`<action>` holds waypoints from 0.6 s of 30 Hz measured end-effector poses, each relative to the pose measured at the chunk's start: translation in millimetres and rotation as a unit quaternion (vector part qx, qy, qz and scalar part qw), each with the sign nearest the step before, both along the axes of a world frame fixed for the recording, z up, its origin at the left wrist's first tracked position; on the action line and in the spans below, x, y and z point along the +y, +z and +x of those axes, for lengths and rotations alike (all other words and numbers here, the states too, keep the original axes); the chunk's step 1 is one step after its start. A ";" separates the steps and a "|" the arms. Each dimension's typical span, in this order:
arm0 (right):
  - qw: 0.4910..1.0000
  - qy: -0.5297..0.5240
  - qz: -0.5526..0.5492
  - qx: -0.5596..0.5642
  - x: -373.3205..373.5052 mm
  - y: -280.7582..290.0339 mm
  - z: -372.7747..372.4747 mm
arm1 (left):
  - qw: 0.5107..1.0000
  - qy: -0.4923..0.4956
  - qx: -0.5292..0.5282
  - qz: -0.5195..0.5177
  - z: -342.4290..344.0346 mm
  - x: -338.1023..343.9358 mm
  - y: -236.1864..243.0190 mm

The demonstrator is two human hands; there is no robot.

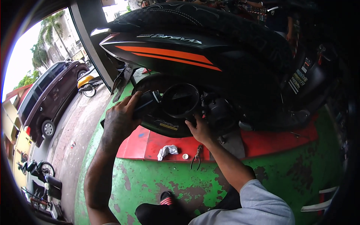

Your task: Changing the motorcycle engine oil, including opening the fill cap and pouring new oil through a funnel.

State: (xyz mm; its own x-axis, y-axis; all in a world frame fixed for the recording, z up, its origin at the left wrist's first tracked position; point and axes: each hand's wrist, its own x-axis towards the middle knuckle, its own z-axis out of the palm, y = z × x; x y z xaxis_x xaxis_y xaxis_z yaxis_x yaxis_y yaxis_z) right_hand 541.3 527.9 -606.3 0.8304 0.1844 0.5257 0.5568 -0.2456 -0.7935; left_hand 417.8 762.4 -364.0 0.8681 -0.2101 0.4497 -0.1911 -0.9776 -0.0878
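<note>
My left hand [123,115] is closed around a dark bottle [147,103], tilted with its pale neck at the left rim of a wide black funnel [165,107]. My right hand [198,128] grips the funnel's lower right edge, thumb against the rim. The funnel sits beside the lower side of a black scooter [168,58] with orange stripes. Its spout is hidden, and whether liquid flows from the bottle cannot be made out. Below, on a red platform [131,146], lie a crumpled white rag [167,151], a small white cap [185,156] and pliers [196,155].
Worn green paint covers the floor [142,180]; my sandalled foot [166,198] rests on it. A dark pillar [92,41] stands behind the scooter's left end. Outside are a maroon car [54,95] and parked motorcycles. Another person [279,22] stands beyond the scooter. White slats [318,206] show at lower right.
</note>
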 end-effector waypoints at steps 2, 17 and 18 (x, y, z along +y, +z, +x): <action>0.998 -0.015 0.008 -0.068 0.4 -4.4 3.4 | 1.000 -0.002 -0.004 0.026 2.9 -2.5 1.6; 0.998 -0.011 0.032 -0.051 5.3 -16.4 9.4 | 0.994 0.018 0.015 0.105 8.8 -15.4 9.3; 0.998 -0.011 0.033 -0.051 5.7 -16.0 8.5 | 0.994 0.011 0.005 0.113 8.7 -16.3 9.9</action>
State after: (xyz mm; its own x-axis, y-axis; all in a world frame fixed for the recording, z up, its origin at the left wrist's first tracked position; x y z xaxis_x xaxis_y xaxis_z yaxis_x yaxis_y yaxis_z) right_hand 549.8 533.6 -622.3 0.7759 0.1296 0.6175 0.6301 -0.2076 -0.7482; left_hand 426.5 746.2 -354.0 0.8778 -0.2846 0.3852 -0.1709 -0.9375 -0.3031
